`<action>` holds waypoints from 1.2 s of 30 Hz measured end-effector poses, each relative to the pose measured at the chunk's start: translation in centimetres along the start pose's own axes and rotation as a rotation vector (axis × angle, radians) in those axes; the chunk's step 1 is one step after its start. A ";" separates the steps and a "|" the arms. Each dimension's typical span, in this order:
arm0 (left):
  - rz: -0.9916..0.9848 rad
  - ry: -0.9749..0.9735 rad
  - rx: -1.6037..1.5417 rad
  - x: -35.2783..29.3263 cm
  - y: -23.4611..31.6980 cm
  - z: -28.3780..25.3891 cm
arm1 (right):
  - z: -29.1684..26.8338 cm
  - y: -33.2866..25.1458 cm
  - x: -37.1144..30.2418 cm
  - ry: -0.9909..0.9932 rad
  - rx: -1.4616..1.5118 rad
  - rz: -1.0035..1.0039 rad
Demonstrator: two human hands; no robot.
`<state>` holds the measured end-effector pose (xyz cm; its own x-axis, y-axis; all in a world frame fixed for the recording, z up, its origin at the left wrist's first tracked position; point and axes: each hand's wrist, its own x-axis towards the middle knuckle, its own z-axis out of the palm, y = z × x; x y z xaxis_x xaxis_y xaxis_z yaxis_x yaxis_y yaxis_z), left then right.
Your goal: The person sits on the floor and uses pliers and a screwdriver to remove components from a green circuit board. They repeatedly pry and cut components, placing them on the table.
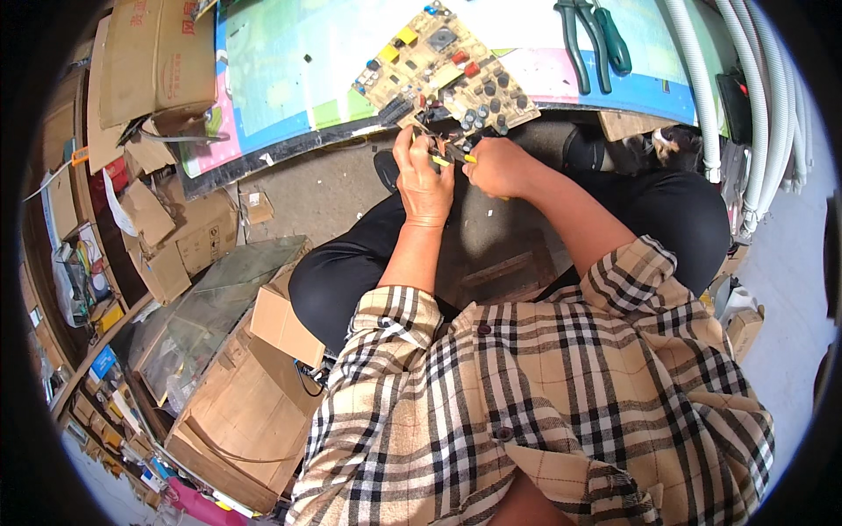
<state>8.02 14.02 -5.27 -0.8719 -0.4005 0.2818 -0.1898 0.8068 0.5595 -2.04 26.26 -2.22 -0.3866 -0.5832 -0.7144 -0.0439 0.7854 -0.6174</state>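
A tan circuit board (419,77) lies tilted at the table's front edge, crowded with capacitors and coloured parts. Just below its near corner, both hands meet in front of my lap. My right hand (502,168) is closed around a small hand tool (471,159) with yellow and black on its handles; its exact kind is hard to make out. Close beside it, my left hand (424,182) has its fingers curled in a pinch among small dark pieces. What those fingers hold is too small and hidden to name.
Green-handled pliers (586,44) and a green screwdriver (614,39) lie on the coloured table mat (289,70). White corrugated hoses (697,88) hang at the right. Cardboard boxes (158,66) crowd the left, with a wooden box (241,403) nearer. A dark furry animal (653,149) is beyond my right knee.
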 end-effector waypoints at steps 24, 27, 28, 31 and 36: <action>0.007 -0.028 0.044 -0.2 -0.5 0.2 | 1.8 -0.2 -0.7 -0.211 0.952 0.218; 0.000 -0.031 0.038 -0.2 -0.4 0.1 | 2.2 0.1 -0.5 -0.237 1.021 0.227; 0.010 -0.027 0.046 -0.1 -0.3 0.1 | 2.1 0.3 -0.4 -0.251 1.031 0.222; 0.007 -0.014 -0.004 0.2 -0.3 0.1 | 2.1 0.4 -0.4 -0.076 0.659 0.111; -0.015 0.029 -0.028 0.5 -0.2 0.4 | 3.7 1.6 0.3 0.470 -0.039 -0.202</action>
<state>7.44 13.87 -5.52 -0.8554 -0.4255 0.2952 -0.1900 0.7881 0.5856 1.13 26.56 -4.65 -0.7387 -0.5753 -0.3512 -0.1915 0.6787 -0.7090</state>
